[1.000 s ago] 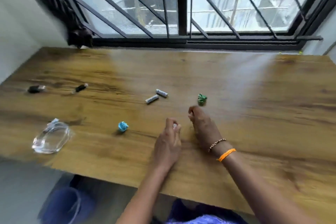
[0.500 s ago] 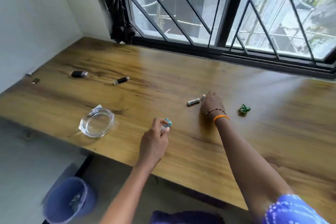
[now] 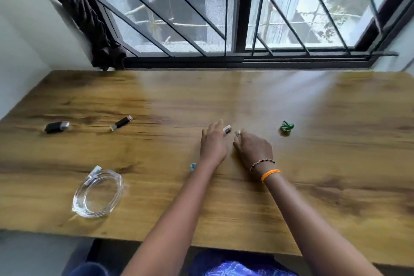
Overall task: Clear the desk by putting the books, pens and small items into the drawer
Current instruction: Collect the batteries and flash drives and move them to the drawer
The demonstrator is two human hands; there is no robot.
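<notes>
Nearest you, the clear cable coil (image 3: 98, 192) sits by the table (image 3: 313, 197) edge, well to the near left of your hands. A small blue thing (image 3: 193, 166) peeks out just beside your left wrist.

Both hands are out over the middle of the table, palms down, nearly touching. Your left hand (image 3: 212, 143) has a small white battery (image 3: 226, 129) showing between the fingers (image 3: 218, 123), seemingly pinched. Your right hand (image 3: 254, 149) is curled with something pale at the fingertips, likely a second battery; I cannot tell if it is truly gripped.

Watch out: round batteries roll, and a loose pinch could send one across the table. Your left forearm could also knock the blue thing off the near edge.

The green thing (image 3: 286, 127) lies right of your right hand. Two dark sticks (image 3: 121, 123) (image 3: 56, 127) lie far left. No drawer in view.
</notes>
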